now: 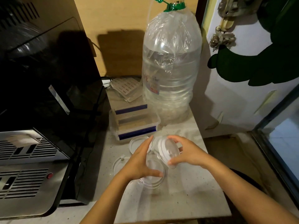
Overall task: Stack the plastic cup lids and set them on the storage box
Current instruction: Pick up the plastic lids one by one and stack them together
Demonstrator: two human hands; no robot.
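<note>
My right hand (187, 152) grips a tilted stack of clear plastic cup lids (166, 150) just above the counter. Under my left hand (140, 162) lies another clear lid (153, 180), with my thumb pressed on its rim and the fingers stretched over it. A white-rimmed lid (135, 143) rests flat in front of the storage box, and a flat clear lid (119, 164) lies to the left of my left wrist. The clear storage box (134, 120) with blue clips stands behind the lids, its top bare.
A large water bottle (171, 70) wrapped in plastic stands behind the box on the right. A black and steel machine (40, 118) fills the left side. The stone counter (186, 199) ends at the right and near edges. Packets (124, 86) lie at the back.
</note>
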